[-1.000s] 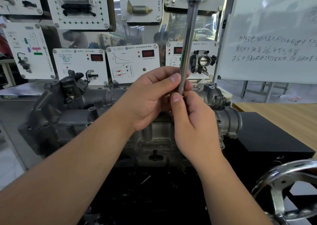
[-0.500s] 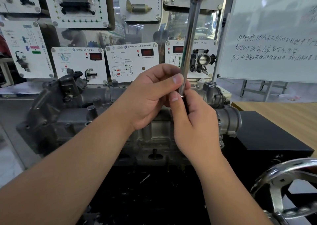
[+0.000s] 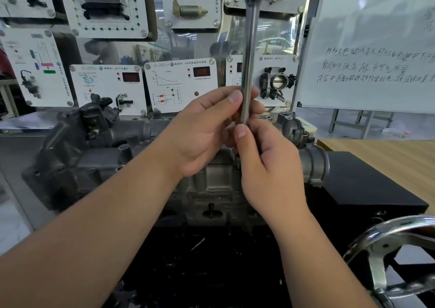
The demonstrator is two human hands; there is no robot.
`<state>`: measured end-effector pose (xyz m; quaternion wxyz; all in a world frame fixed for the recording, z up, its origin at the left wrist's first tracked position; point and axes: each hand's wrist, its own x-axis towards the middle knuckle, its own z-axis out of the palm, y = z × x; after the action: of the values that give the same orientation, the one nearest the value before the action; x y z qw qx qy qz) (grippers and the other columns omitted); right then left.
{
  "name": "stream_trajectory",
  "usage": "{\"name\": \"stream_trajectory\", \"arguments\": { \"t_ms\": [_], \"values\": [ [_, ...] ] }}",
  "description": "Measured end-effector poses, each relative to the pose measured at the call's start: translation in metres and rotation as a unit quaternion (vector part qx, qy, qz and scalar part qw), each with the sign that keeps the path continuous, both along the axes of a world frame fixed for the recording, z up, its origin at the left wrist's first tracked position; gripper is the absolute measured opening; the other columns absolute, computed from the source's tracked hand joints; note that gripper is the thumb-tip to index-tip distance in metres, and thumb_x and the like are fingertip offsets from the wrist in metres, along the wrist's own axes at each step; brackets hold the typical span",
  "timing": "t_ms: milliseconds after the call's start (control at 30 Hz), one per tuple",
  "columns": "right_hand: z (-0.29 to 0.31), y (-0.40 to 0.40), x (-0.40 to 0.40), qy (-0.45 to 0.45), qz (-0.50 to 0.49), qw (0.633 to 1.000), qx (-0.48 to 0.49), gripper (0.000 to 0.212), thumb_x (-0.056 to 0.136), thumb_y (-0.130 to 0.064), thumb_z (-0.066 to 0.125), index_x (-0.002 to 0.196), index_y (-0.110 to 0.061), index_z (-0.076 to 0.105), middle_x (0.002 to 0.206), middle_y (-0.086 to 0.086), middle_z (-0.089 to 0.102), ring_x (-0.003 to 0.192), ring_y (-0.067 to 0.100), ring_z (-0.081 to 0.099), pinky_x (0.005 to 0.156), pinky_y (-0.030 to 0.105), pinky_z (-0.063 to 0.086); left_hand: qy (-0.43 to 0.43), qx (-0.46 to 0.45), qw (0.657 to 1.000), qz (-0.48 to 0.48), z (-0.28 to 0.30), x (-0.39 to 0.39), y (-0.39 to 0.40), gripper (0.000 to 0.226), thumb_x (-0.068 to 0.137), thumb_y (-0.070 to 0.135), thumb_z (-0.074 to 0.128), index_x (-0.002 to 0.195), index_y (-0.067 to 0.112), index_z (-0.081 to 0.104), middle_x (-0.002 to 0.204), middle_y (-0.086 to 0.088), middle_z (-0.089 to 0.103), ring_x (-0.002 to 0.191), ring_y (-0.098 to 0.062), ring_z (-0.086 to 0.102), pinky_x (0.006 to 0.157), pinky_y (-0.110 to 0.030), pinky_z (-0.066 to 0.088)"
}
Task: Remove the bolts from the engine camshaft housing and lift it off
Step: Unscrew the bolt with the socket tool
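The rod's [image 3: 250,49] top is cut off, its tip hidden behind both hands. The left grip [image 3: 207,133] pinches its lower end; just below, the right grip [image 3: 266,164] curls around something unseen, over the housing [image 3: 98,162].

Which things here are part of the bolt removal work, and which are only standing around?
Part of the job:
- steel tool shaft, upright, gripped by the left hand and pinched at its lower end by the right hand
- engine under the hands

Only standing around:
- handwheel, bottom right
- whiteboard with writing
- display panels behind the engine
- wooden table
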<state>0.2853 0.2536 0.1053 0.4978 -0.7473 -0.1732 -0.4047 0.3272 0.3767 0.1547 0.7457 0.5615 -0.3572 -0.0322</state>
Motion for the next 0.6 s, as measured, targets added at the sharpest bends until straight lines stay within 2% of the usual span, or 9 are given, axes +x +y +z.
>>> {"name": "stream_trajectory", "arguments": {
  "t_ms": [100, 133, 200, 233, 300, 367, 467, 533, 600],
  "values": [
    [-0.0006, 0.0015, 0.0015, 0.021, 0.010, 1.000, 0.002, 0.037, 0.099, -0.042, 0.042, 0.109, -0.018, 0.068, 0.107, -0.005, 0.074, 0.084, 0.002, 0.065, 0.067, 0.017, 0.048, -0.001, 0.015, 1.000, -0.006, -0.0001, 0.0003, 0.0010, 0.030, 0.094, 0.025, 0.052, 0.090, 0.027, 0.081, 0.083, 0.004, 0.073, 0.084, -0.013, 0.064, 0.092, -0.043, 0.039],
    [-0.0012, 0.0020, 0.0020, 0.025, 0.008, 1.000, 0.004, 0.039, 0.098, -0.046, 0.042, 0.113, -0.020, 0.067, 0.109, -0.008, 0.074, 0.086, 0.001, 0.066, 0.070, 0.021, 0.050, 0.002, 0.012, 1.000, -0.009, 0.0002, 0.0004, 0.0010, 0.029, 0.093, 0.023, 0.053, 0.087, 0.027, 0.081, 0.080, 0.005, 0.072, 0.082, -0.011, 0.064, 0.089, -0.039, 0.041],
    [-0.0027, 0.0028, 0.0024, 0.025, 0.006, 1.000, 0.013, 0.035, 0.094, -0.056, 0.048, 0.116, -0.032, 0.062, 0.102, -0.021, 0.071, 0.088, -0.003, 0.065, 0.073, 0.020, 0.052, 0.011, -0.007, 1.000, -0.016, 0.0003, 0.0006, 0.0011, 0.025, 0.090, 0.019, 0.057, 0.082, 0.025, 0.080, 0.077, 0.004, 0.071, 0.077, -0.009, 0.065, 0.084, -0.033, 0.049],
    [-0.0026, 0.0029, 0.0023, 0.023, 0.006, 1.000, 0.018, 0.028, 0.090, -0.059, 0.053, 0.111, -0.041, 0.056, 0.100, -0.027, 0.068, 0.088, -0.005, 0.065, 0.072, 0.017, 0.051, 0.011, -0.017, 1.000, -0.017, -0.0003, 0.0009, 0.0009, 0.022, 0.088, 0.016, 0.059, 0.081, 0.022, 0.078, 0.075, 0.003, 0.070, 0.075, -0.009, 0.066, 0.082, -0.031, 0.053],
    [-0.0023, 0.0023, 0.0025, 0.007, 0.000, 1.000, 0.021, 0.016, 0.089, -0.055, 0.060, 0.099, -0.045, 0.052, 0.098, -0.030, 0.064, 0.081, -0.005, 0.064, 0.066, 0.013, 0.048, -0.002, -0.028, 1.000, -0.013, -0.0016, 0.0017, 0.0003, 0.009, 0.085, 0.011, 0.061, 0.086, 0.015, 0.069, 0.074, 0.001, 0.069, 0.074, -0.010, 0.066, 0.079, -0.030, 0.056],
    [-0.0025, 0.0012, 0.0024, -0.013, -0.005, 1.000, 0.015, 0.006, 0.093, -0.045, 0.059, 0.097, -0.040, 0.058, 0.087, -0.022, 0.065, 0.075, -0.004, 0.062, 0.061, 0.010, 0.045, -0.010, -0.038, 0.999, -0.003, -0.0020, 0.0024, -0.0004, 0.006, 0.083, 0.008, 0.062, 0.086, 0.014, 0.064, 0.075, 0.000, 0.068, 0.074, -0.011, 0.064, 0.078, -0.030, 0.054],
    [-0.0023, 0.0014, 0.0013, -0.007, -0.007, 1.000, -0.001, 0.023, 0.099, -0.042, 0.050, 0.103, -0.025, 0.065, 0.071, -0.019, 0.062, 0.072, 0.000, 0.061, 0.058, 0.014, 0.043, -0.009, -0.022, 1.000, 0.005, -0.0019, 0.0034, 0.0003, 0.019, 0.089, 0.017, 0.058, 0.084, 0.021, 0.076, 0.081, -0.002, 0.069, 0.080, -0.016, 0.061, 0.087, -0.044, 0.043],
    [-0.0022, 0.0016, 0.0005, 0.007, -0.001, 1.000, -0.008, 0.026, 0.100, -0.042, 0.046, 0.107, -0.027, 0.066, 0.083, -0.018, 0.067, 0.077, 0.003, 0.064, 0.063, 0.022, 0.048, -0.006, -0.002, 1.000, -0.012, -0.0019, 0.0027, 0.0016, 0.030, 0.096, 0.026, 0.050, 0.090, 0.026, 0.080, 0.086, 0.000, 0.072, 0.086, -0.018, 0.063, 0.094, -0.052, 0.035],
    [-0.0025, 0.0021, 0.0009, 0.019, 0.000, 1.000, -0.001, 0.033, 0.100, -0.043, 0.044, 0.119, -0.026, 0.066, 0.112, -0.022, 0.069, 0.097, 0.004, 0.067, 0.078, 0.028, 0.054, -0.002, 0.009, 1.000, -0.021, -0.0013, 0.0023, 0.0017, 0.033, 0.098, 0.028, 0.048, 0.095, 0.028, 0.080, 0.083, 0.004, 0.072, 0.091, -0.019, 0.062, 0.097, -0.052, 0.035]
  ]
}}
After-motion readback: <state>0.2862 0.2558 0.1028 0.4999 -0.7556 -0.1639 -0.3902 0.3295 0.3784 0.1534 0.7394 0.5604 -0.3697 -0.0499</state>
